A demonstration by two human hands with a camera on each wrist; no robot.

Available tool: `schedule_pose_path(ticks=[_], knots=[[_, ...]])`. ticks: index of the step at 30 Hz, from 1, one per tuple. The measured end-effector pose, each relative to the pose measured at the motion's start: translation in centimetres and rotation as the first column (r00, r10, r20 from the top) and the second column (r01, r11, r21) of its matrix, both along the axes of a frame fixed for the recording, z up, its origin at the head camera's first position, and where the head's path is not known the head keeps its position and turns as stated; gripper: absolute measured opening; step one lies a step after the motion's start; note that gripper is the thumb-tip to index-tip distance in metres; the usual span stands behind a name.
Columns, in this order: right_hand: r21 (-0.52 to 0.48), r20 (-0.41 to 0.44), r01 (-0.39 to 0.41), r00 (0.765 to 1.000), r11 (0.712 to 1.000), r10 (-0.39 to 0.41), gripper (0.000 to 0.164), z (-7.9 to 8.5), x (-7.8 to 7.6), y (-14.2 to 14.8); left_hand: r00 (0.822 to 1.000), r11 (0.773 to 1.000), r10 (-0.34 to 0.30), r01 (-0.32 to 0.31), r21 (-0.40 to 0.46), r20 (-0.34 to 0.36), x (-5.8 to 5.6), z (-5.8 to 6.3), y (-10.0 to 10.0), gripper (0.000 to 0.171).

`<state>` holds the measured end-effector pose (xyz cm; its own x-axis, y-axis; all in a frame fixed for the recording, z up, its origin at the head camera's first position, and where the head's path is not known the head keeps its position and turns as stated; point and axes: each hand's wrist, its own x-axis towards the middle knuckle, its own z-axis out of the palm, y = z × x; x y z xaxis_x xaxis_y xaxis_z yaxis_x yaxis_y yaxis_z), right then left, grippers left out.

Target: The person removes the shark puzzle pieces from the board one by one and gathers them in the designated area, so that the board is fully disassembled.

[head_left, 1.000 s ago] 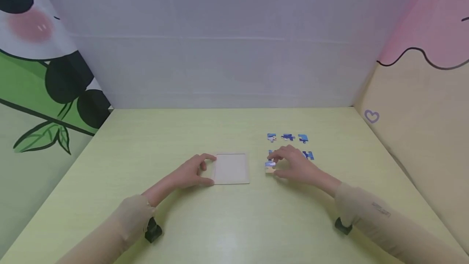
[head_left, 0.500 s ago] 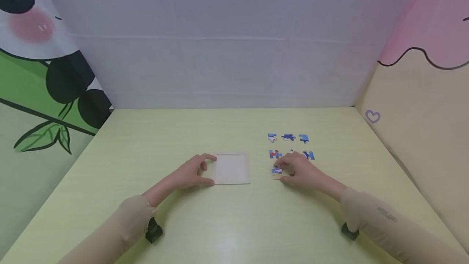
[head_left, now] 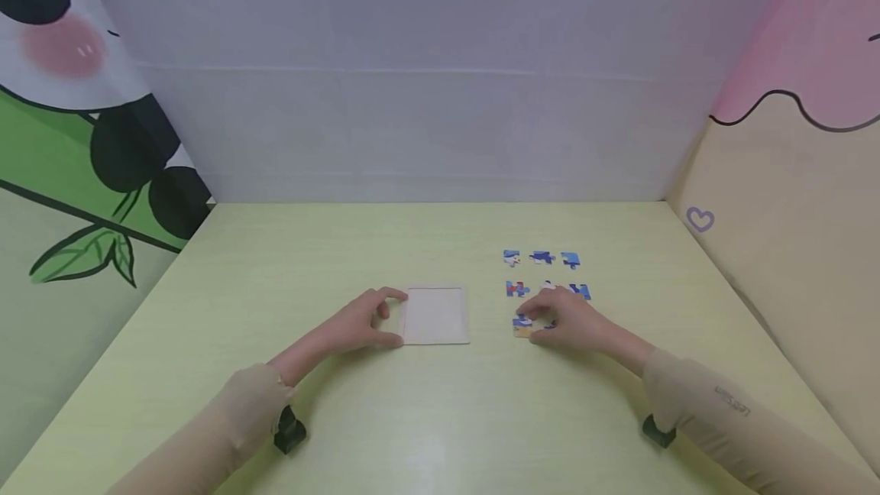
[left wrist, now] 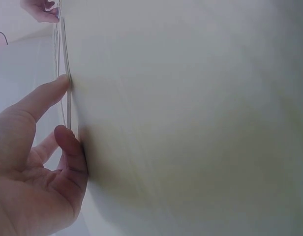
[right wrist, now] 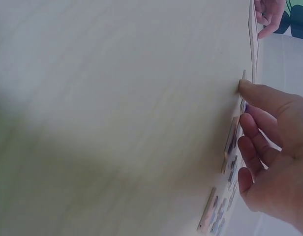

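In the head view my left hand (head_left: 364, 321) holds the left side of a flat, pale square puzzle tray (head_left: 435, 316), index finger near the far corner and thumb by the near corner. The left wrist view shows the thumb against the tray's thin edge (left wrist: 68, 105). To the right, my right hand (head_left: 567, 318) pinches a blue-and-tan jigsaw piece (head_left: 521, 325) between thumb and index finger, low at the table. Its other fingers are bent over more pieces, partly hidden beneath them. The right wrist view shows the thumb on the piece's edge (right wrist: 244, 75).
Beyond my right hand lie rows of jigsaw pieces, among them a red-and-blue piece (head_left: 516, 289), a dark blue piece (head_left: 542, 257) and a light blue piece (head_left: 570, 259). Pale wood-look table (head_left: 330, 250) surrounds the tray. A grey back wall (head_left: 440, 136) and printed side panels border the table.
My right hand has moved right and slightly nearer with the jigsaw piece, uncovering the red-and-blue piece behind it. My left hand and the tray stay in place.
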<state>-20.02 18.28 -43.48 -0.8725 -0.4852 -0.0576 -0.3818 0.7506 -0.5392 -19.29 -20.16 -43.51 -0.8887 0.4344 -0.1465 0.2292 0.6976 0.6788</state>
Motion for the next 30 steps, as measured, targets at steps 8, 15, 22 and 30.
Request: schedule_pose_path(ticks=[8,15,22,30], knots=[[-0.008,0.017,-0.016,1.000,1.000,0.016,0.037,-0.07,-0.17,0.13,1.000,1.000,0.001,-0.001,0.005,0.007,-0.05,-0.18,-0.09,0.072],[-0.014,0.012,-0.023,1.000,1.000,0.023,0.037,-0.04,-0.08,0.21,1.000,1.000,-0.001,0.001,0.008,0.005,0.16,0.23,0.00,0.071],[0.005,-0.008,-0.040,0.999,0.999,0.040,0.038,-0.02,-0.18,0.34,1.000,1.000,0.001,-0.001,0.004,0.002,0.24,0.52,0.02,0.071],[0.049,-0.027,-0.059,0.998,0.997,0.061,0.046,0.24,0.05,0.36,1.000,1.000,-0.003,0.003,-0.015,0.002,-0.04,0.31,0.04,0.072]])
